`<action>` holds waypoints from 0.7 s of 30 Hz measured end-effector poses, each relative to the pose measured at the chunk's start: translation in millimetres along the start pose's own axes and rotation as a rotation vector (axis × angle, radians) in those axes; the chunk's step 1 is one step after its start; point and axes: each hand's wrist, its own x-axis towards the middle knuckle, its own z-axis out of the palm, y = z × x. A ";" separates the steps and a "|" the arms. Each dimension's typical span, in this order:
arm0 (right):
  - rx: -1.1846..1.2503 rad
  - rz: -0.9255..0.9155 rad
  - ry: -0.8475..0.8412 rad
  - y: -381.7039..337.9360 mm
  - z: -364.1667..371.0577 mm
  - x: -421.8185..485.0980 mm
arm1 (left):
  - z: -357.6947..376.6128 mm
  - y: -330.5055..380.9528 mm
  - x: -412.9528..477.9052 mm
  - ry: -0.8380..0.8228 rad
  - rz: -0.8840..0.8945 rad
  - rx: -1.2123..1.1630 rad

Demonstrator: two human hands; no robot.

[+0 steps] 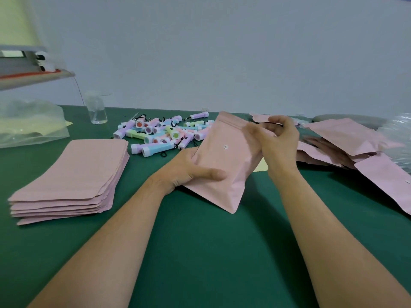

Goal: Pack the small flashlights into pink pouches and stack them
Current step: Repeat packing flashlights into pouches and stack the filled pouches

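A pink pouch (224, 161) is held tilted above the green table (200, 241), its mouth pointing up and away. My left hand (189, 167) grips its lower left side, thumb across the front. My right hand (275, 138) pinches the pouch's upper right edge near the mouth; a black cord shows by the fingers. A heap of small pastel flashlights (162, 134) lies behind the pouch. A neat stack of flat pink pouches (73, 181) sits at the left. A loose pile of pink pouches (355, 147) spreads at the right.
A clear plastic bottle (96, 110) stands at the back left beside a clear plastic bag (31, 125). A machine with a shelf (29, 74) overhangs the far left. Crinkled clear plastic (398, 134) lies at the far right. A pale wall closes the back.
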 end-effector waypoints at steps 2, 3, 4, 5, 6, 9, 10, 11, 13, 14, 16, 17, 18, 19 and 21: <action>0.063 0.172 -0.090 0.3 -4.6 4.0 | 0.3 -2.9 0.2 0.069 0.024 -0.062; 0.009 0.227 -0.198 1.2 -7.3 4.9 | 0.1 -4.8 0.9 0.106 0.040 -0.102; -0.074 0.245 -0.336 3.7 -10.0 5.7 | -0.9 -6.5 1.6 0.131 0.052 -0.135; -0.144 0.230 -0.476 6.6 -12.6 5.5 | -2.2 -8.0 2.3 0.137 0.056 -0.156; -0.174 0.198 -0.576 9.3 -15.2 5.5 | -3.2 -8.6 2.5 0.131 0.052 -0.166; -0.105 0.149 -0.605 14.7 -22.4 13.0 | -2.7 -6.3 3.5 0.105 0.025 -0.152; -0.093 0.133 -0.571 14.7 -24.1 15.2 | -0.4 -5.9 4.8 0.107 0.023 -0.149; -0.075 0.124 -0.541 15.1 -24.9 16.8 | 2.6 -5.3 5.9 0.114 0.024 -0.156; -0.031 0.148 -0.527 17.4 -24.4 16.5 | 7.6 -4.4 7.7 0.131 0.033 -0.190; -0.033 0.172 -0.565 17.9 -23.7 14.9 | 8.4 -4.9 8.1 0.140 0.047 -0.214; -0.137 0.196 -0.706 17.8 -24.7 10.9 | 6.8 -6.8 6.8 0.157 0.076 -0.273; -0.205 0.189 -0.774 17.8 -26.0 9.8 | 4.3 -7.8 5.4 0.167 0.083 -0.290; -0.248 0.178 -0.819 17.0 -27.0 9.5 | 1.4 -8.3 4.2 0.179 0.084 -0.286; -0.257 0.166 -0.833 16.0 -27.1 9.6 | -1.2 -8.3 3.6 0.191 0.082 -0.264; -0.203 0.151 -0.814 13.8 -25.8 9.8 | -4.9 -7.9 4.8 0.218 0.080 -0.234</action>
